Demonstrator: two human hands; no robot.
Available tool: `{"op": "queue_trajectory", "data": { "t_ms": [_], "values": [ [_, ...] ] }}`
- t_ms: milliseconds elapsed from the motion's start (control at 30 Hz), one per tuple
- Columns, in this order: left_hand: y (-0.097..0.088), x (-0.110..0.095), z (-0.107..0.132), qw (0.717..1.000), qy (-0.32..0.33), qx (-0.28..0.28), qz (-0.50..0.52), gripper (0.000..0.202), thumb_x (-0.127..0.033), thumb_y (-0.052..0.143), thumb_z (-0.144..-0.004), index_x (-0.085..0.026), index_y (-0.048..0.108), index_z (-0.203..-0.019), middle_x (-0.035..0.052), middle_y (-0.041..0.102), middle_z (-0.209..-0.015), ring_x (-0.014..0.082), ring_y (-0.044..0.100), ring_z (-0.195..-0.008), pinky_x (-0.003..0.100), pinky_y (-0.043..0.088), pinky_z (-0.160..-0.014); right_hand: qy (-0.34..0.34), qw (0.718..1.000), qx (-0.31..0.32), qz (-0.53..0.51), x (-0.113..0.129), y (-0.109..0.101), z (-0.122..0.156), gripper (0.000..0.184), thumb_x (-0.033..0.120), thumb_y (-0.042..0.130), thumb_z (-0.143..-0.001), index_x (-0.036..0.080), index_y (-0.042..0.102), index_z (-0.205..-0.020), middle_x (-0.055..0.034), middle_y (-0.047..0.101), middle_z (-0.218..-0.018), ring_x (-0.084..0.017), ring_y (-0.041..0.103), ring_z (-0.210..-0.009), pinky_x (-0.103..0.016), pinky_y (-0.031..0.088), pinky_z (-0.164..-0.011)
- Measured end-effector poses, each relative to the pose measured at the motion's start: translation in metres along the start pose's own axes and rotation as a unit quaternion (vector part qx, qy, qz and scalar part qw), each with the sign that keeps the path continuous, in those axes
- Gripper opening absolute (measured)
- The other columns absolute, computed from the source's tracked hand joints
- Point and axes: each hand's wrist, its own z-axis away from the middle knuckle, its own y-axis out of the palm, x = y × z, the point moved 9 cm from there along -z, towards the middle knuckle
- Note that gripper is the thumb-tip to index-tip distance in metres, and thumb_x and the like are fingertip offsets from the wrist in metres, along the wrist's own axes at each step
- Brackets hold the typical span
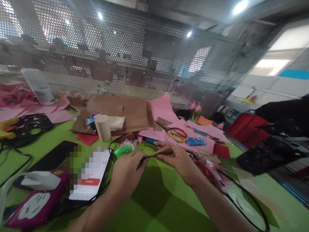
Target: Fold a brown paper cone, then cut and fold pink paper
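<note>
A small piece of brown paper (162, 151) is held between my two hands above the green tabletop. My left hand (129, 170) pinches its left end with thumb and fingertips. On the other side, my right hand (180, 161) has thumb and fingers closed on the same paper, covering part of it. Just beyond my left hand lies a bright green lump (123, 150) beside clear plastic wrap. Scissors (177, 133) with red and yellow handles rest on pink paper (163, 108) past my right hand.
At left are a lit phone (93, 175), a purple power bank (40, 201) and a white plug (41, 179). A cardboard tube (103, 128) stands before brown paper sheets (116, 108). A blue packet (196, 140) and a glue gun (213, 175) with a black cable lie right. Perforated metal screen (116, 48) behind.
</note>
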Motion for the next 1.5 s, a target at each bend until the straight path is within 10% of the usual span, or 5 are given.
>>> {"op": "queue_trajectory", "data": {
  "t_ms": [1500],
  "values": [
    [0.005,0.005,-0.002,0.992,-0.041,0.014,0.119,0.013,-0.014,0.056,-0.087,-0.019,0.068,-0.085,0.0000,0.071,-0.080,0.0174,0.062,-0.073,0.027,0.040,-0.066,-0.026,0.999,0.013,0.045,0.006,0.003,0.003,0.027,0.046,0.074,-0.077,0.021,0.076,-0.087,-0.0111,0.059,-0.129,-0.029,0.053,-0.121,-0.045,0.045,-0.099]
  ]
}}
